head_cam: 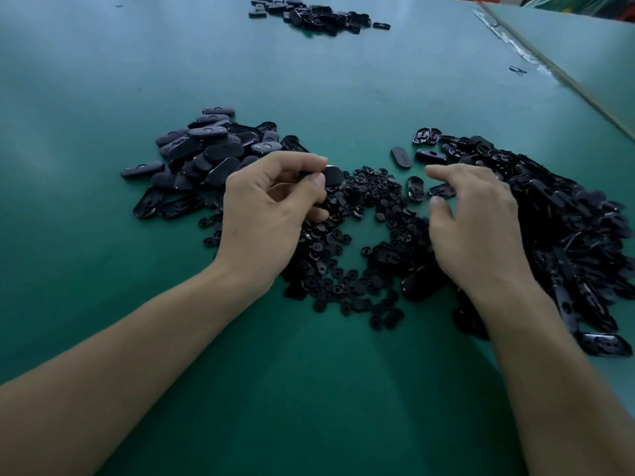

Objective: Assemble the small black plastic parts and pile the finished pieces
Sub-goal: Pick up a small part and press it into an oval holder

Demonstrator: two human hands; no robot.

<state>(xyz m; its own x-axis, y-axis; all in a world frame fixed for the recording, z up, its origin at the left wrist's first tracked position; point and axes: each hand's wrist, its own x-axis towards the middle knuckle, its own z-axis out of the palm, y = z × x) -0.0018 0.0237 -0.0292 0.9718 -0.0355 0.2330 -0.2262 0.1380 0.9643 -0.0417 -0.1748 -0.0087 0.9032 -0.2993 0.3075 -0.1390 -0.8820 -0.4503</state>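
Observation:
My left hand (271,207) pinches a black oval plastic piece (331,175) between thumb and fingers, just right of a pile of closed oval pieces (206,146). My right hand (477,214) hovers with loosely bent fingers over a single open oval shell (441,190); its fingertips are beside the shell and I cannot tell whether they touch it. Between the hands lies a spread of small round black clips (364,235). A large heap of open oval shells (567,228) sits to the right, partly under my right forearm.
The green table (309,389) runs out on all sides. Another heap of black parts (316,15) lies far back at the centre. A seam to a second table surface (549,70) crosses the upper right, with one loose part next to it.

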